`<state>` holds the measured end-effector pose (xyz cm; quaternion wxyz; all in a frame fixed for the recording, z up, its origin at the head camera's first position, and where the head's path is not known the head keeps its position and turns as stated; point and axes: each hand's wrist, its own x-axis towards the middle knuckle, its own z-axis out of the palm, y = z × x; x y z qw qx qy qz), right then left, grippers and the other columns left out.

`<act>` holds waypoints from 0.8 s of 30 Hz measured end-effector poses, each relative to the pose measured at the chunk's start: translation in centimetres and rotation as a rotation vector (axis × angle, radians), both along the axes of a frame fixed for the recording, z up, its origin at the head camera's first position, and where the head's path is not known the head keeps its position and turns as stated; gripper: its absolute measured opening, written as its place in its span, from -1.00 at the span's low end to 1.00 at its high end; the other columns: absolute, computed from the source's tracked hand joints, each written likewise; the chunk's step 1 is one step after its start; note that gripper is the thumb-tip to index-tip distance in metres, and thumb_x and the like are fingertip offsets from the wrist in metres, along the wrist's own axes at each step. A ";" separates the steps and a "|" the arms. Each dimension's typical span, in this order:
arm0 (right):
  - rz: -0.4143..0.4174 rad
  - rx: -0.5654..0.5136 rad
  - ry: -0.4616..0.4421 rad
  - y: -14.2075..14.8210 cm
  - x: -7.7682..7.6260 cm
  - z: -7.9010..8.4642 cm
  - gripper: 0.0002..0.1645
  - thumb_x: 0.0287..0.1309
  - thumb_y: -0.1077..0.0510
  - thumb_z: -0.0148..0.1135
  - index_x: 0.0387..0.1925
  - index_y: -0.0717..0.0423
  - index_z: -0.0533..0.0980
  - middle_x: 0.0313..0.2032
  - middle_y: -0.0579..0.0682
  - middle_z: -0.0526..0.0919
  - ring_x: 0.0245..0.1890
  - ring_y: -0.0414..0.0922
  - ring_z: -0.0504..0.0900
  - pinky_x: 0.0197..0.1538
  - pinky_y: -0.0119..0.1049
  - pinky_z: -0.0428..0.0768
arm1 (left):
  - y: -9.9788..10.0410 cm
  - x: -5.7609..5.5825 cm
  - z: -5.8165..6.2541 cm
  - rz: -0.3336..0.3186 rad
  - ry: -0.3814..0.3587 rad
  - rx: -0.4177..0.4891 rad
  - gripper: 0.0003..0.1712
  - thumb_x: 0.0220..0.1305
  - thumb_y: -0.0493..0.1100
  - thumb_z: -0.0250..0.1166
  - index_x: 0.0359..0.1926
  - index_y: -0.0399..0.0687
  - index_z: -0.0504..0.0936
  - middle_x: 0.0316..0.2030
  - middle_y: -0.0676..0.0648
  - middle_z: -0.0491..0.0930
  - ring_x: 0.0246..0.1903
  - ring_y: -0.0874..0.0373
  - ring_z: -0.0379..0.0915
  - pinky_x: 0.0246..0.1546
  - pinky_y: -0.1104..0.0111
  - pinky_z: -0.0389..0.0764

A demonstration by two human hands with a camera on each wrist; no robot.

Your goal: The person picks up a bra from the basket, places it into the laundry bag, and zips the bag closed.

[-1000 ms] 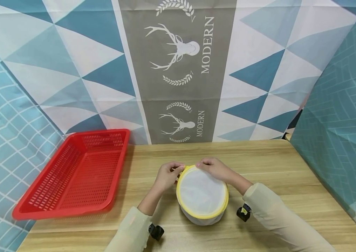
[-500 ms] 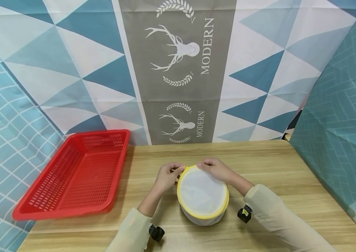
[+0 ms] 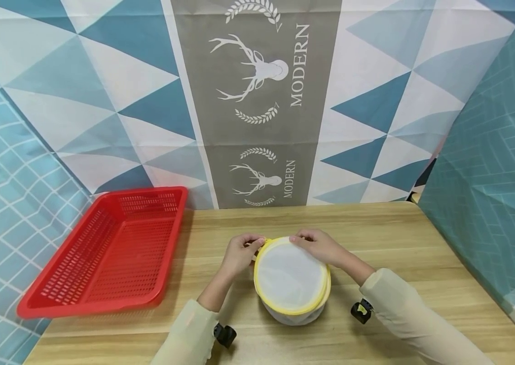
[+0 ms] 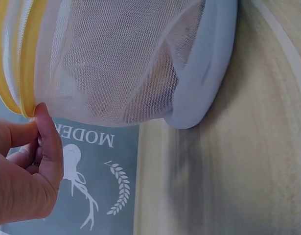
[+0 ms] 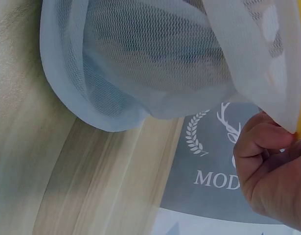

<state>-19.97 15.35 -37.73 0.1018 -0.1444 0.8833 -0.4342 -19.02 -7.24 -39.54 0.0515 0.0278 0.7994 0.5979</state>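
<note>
A round white mesh laundry bag (image 3: 290,276) with a yellow zipper band about its top stands on the wooden table in the head view. At the far left of its rim, my left hand (image 3: 241,253) pinches the yellow edge between thumb and fingers. My right hand (image 3: 319,247) pinches the far rim a little to the right. In the left wrist view, thumb and index finger of the left hand (image 4: 30,166) meet at the yellow band (image 4: 29,63). The right wrist view has the right hand (image 5: 272,161) gripping the bag's edge beside the yellow trim. The mesh wall sags between top and padded base (image 4: 204,73).
A red perforated plastic basket (image 3: 159,289) stands to the left on the wooden table (image 3: 376,324). Behind the table hangs a patterned cloth (image 3: 266,126), with tile-print cloths at both sides. A small black camera hangs at each wrist.
My right hand has moved slightly to the right along the bag's rim. The left hand keeps its pinch at nearly the same place. The basket has not moved.
</note>
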 end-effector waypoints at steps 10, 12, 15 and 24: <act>-0.026 0.000 0.014 0.0 0.1 0.9 -0.60 0.28 -0.13 0.07 -0.19 0.09 0.62 -0.39 0.00 0.59 -0.45 -0.17 0.49 -0.40 -0.32 0.54 | 0.2 -0.2 1.1 0.008 -0.002 0.015 -0.74 0.32 -0.11 0.17 -0.13 -0.18 0.64 -0.35 -0.11 0.55 -0.50 0.20 0.50 -0.56 0.38 0.59; -0.032 0.003 0.011 0.1 0.2 1.1 -0.59 0.28 -0.13 0.07 -0.18 0.09 0.61 -0.38 0.01 0.59 -0.45 -0.17 0.49 -0.40 -0.32 0.54 | 0.3 -0.2 1.3 0.005 0.001 0.012 -0.74 0.32 -0.11 0.17 -0.13 -0.19 0.64 -0.34 -0.12 0.55 -0.51 0.19 0.50 -0.56 0.39 0.59; -0.039 0.001 0.006 0.1 0.3 1.4 -0.59 0.27 -0.13 0.07 -0.18 0.10 0.61 -0.38 0.01 0.58 -0.47 -0.16 0.49 -0.41 -0.32 0.54 | 0.4 -0.3 1.7 0.008 -0.007 0.009 -0.74 0.31 -0.12 0.18 -0.13 -0.19 0.65 -0.34 -0.12 0.55 -0.52 0.19 0.50 -0.56 0.40 0.59; -0.083 -0.005 -0.050 0.1 0.7 2.3 -0.58 0.27 -0.17 0.05 -0.19 0.07 0.60 -0.38 0.02 0.56 -0.48 -0.16 0.50 -0.44 -0.33 0.55 | 0.6 -0.4 2.8 0.010 -0.016 0.000 -0.76 0.30 -0.13 0.19 -0.15 -0.19 0.66 -0.38 -0.09 0.54 -0.55 0.22 0.46 -0.60 0.44 0.56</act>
